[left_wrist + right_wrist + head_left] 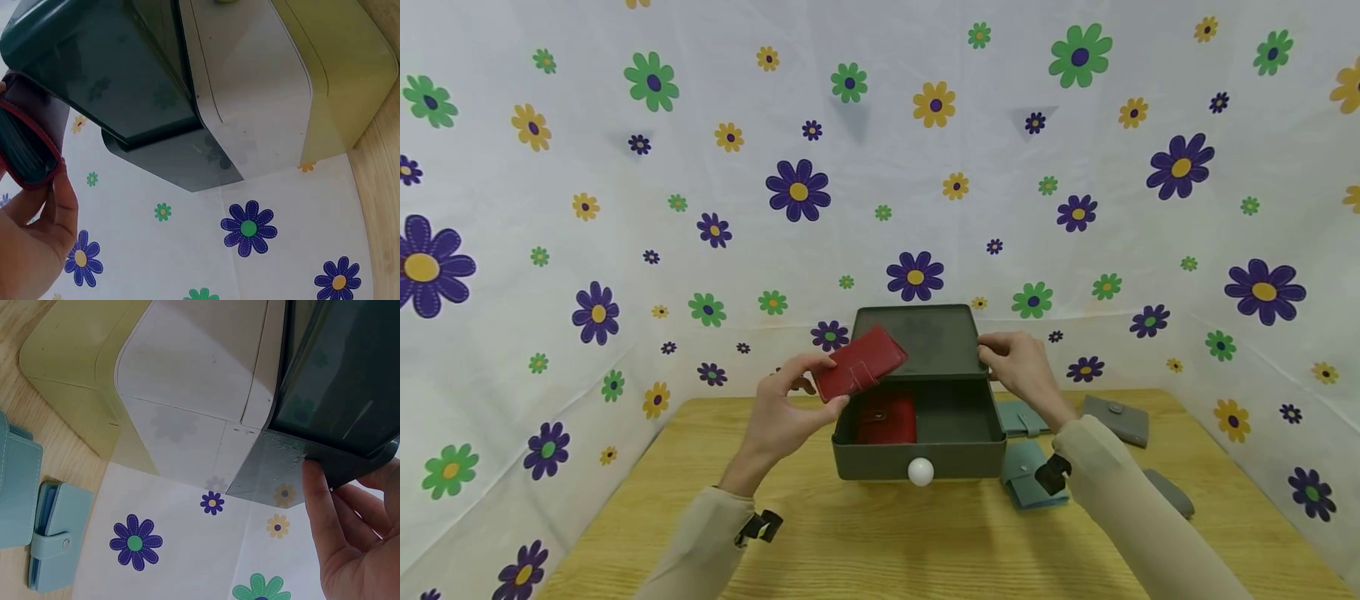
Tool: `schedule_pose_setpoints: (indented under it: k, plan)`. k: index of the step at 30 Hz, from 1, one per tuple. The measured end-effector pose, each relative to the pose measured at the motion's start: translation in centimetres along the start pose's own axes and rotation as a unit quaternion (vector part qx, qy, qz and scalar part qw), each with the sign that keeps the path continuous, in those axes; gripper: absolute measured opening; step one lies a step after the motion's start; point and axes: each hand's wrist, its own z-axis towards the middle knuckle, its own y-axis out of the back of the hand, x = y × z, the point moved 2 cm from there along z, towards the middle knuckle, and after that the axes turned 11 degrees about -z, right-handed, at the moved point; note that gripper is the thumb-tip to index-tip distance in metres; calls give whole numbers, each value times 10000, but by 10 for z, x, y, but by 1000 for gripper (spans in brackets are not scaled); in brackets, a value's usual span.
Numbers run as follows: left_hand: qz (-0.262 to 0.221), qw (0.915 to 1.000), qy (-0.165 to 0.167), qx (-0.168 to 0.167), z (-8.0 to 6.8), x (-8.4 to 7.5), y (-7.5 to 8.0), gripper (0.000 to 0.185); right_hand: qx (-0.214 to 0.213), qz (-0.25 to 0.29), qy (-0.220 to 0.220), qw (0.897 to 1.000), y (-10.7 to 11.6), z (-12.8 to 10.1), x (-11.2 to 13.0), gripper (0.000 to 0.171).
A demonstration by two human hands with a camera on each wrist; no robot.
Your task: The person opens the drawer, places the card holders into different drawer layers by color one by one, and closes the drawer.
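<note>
A red wallet (861,364) with a strap is tilted above the left part of a pulled-out dark green drawer (880,461). My left hand (782,417) pinches it between thumb and fingers. In the left wrist view, the wallet (28,147) shows its edge at far left. Inside the drawer, on the left, lies another red wallet (887,419). My right hand (1018,367) holds the upper right edge of the dark green drawer unit (925,342). In the right wrist view, the thumb of that hand (362,544) touches the unit's grey side.
A white knob (921,472) is on the drawer front. White and yellow sections (69,369) stand below the dark unit. Right of it on the wooden table (760,542) lie light blue wallets (1030,479) and grey wallets (1116,418). A flowered cloth (865,233) hangs behind.
</note>
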Motion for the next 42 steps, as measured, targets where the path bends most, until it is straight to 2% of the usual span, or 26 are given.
schedule_pose_setpoints:
  k: [4, 11, 21, 27, 31, 37, 42]
  plan:
    - [-31, 9985, -63, 542, 1, -5, -4, 39, 30, 18, -22, 10000, -1, 0, -1, 37]
    - [143, 9858, 130, 1666, 5, 22, -15, 38, -2, 12, -21, 10000, 0, 0, 0, 37]
    - [486, 9682, 370, 2427, 20, 15, -36, 31, -28, -57, 14, 10000, -1, 0, -2, 36]
    - [587, 9595, 532, 2704, 25, 14, -51, 35, -31, -30, -5, 10000, -2, 0, -1, 37]
    - [661, 9568, 563, 2773, 26, 14, -59, 37, -10, 1, -39, 10000, -2, 1, -1, 37]
    - [629, 9585, 567, 2721, 26, 16, -62, 43, 3, 20, -32, 10000, -2, 1, -1, 37]
    - [297, 9691, 488, 2401, 25, 17, -55, 33, 22, 42, -59, 10000, -2, 0, 0, 37]
